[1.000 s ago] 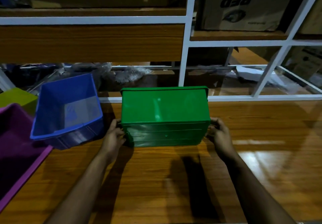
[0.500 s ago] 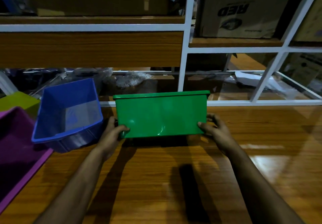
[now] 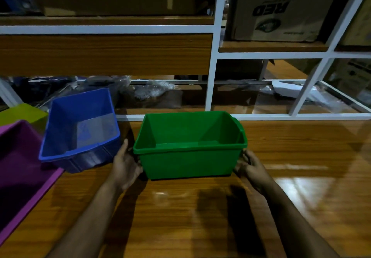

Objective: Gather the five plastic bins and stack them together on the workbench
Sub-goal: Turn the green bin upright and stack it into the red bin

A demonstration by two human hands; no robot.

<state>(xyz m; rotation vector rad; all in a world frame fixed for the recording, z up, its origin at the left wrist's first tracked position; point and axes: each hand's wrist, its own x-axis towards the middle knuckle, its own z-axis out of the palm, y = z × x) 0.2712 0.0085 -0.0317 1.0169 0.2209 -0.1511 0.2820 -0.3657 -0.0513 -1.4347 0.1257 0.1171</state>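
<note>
Both hands (image 3: 188, 167) grip green bin (image 3: 188, 157) | now upright, apparently tabled

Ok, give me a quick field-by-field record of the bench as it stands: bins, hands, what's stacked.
green bin: upright, opening up, on the workbench, centre
left hand: grip on the green bin's left end
right hand: grip on its right end
blue bin: left of green, tilted, empty, not touching it
purple bin: far left, partly out of frame
yellow-green bin: behind purple, mostly hidden
bins in view: four
stacked: blue may rest on purple, unclear
</note>
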